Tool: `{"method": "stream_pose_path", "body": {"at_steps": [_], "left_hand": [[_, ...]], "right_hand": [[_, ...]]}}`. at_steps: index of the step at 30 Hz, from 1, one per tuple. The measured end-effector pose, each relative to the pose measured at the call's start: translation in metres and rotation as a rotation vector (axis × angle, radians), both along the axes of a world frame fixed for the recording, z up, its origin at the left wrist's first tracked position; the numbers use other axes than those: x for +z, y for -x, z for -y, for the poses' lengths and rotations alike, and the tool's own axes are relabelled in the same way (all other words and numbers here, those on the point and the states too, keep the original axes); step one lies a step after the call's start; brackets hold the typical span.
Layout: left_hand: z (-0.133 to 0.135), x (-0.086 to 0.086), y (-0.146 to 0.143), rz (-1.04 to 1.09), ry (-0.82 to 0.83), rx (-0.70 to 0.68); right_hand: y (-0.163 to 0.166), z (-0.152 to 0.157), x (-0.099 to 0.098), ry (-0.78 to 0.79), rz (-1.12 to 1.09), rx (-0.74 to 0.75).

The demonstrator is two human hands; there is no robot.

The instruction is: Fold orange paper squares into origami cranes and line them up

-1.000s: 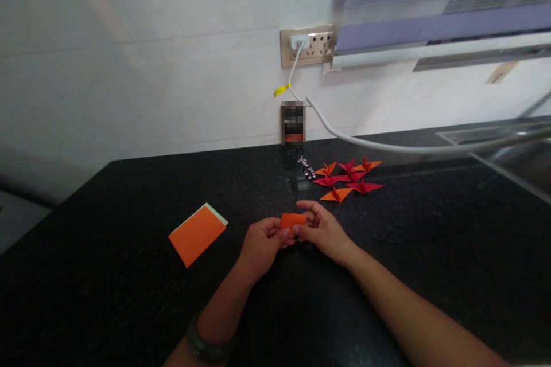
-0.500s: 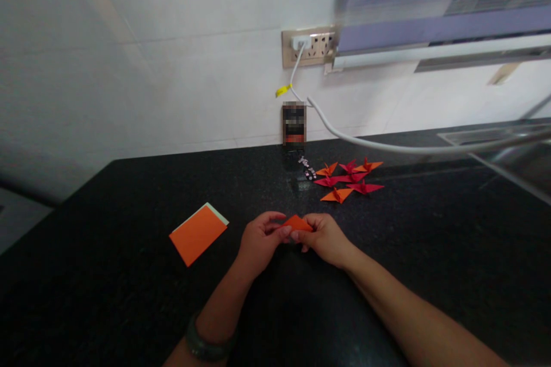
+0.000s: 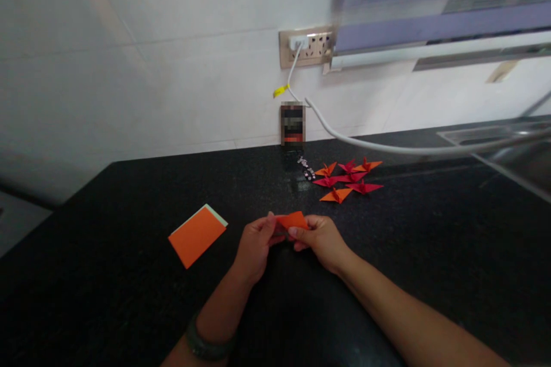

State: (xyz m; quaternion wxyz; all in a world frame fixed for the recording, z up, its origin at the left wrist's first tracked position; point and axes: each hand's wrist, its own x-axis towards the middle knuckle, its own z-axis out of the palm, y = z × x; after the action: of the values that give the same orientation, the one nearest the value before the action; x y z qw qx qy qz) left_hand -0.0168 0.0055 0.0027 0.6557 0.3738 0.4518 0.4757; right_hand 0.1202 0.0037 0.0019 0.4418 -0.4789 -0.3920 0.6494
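Between my hands is a small folded piece of orange paper (image 3: 294, 219), held just above the dark counter. My right hand (image 3: 321, 238) pinches its right side, thumb on top and fingers beneath. At its left corner, my left hand (image 3: 257, 243) grips the paper with the thumb raised against the edge; the fingers curl underneath. Beyond my hands lie several folded paper cranes in orange and red, among them an orange crane (image 3: 336, 195) closest to me and a red crane (image 3: 364, 187) on the right. A stack of orange paper (image 3: 198, 237) with a pale sheet under it lies to the left.
A phone-like object with a blurred front (image 3: 293, 124) leans on the wall, a dotted strap (image 3: 306, 168) before it. From the wall socket (image 3: 306, 47) hangs a white cable (image 3: 292, 73). A thicker white tube (image 3: 387, 148) crosses above the counter (image 3: 129, 195) toward the sink at right.
My left thumb has moved up and left from the paper's near edge to its left corner. The folded paper has tilted, its top corner shifting right. My right hand still pinches it.
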Motion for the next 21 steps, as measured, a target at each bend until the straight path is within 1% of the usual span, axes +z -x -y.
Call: {"method": "stream_pose_path", "body": {"at_steps": [3,5,7,10,11,13,15,17,21], "left_hand": [[0.002,0.0,-0.002,0.051,-0.023,-0.053],[0.002,0.0,-0.002,0.06,-0.037,-0.049],[0.001,0.0,0.0,0.038,-0.037,-0.015],[-0.001,0.001,0.002,-0.069,-0.012,0.014],[-0.001,0.002,0.003,-0.109,-0.002,-0.003],[-0.001,0.004,0.003,-0.155,0.011,-0.063],[0.0,0.006,0.002,-0.155,0.009,-0.127],[0.001,0.006,0.002,-0.124,0.0,-0.174],[0.0,0.006,0.003,-0.071,-0.009,-0.22]], "right_hand": [[0.001,0.001,-0.004,0.016,-0.033,0.014],[0.002,0.002,-0.008,-0.04,0.048,0.04],[0.001,0.002,-0.011,-0.189,0.201,0.012],[-0.001,0.002,-0.012,-0.49,0.392,-0.129],[-0.003,0.002,-0.011,-0.568,0.425,-0.15],[-0.005,0.001,-0.01,-0.669,0.456,-0.142],[-0.006,0.0,-0.009,-0.707,0.458,-0.123],[-0.007,-0.001,-0.011,-0.697,0.453,-0.137],[-0.007,-0.003,-0.017,-0.559,0.415,-0.174]]}}
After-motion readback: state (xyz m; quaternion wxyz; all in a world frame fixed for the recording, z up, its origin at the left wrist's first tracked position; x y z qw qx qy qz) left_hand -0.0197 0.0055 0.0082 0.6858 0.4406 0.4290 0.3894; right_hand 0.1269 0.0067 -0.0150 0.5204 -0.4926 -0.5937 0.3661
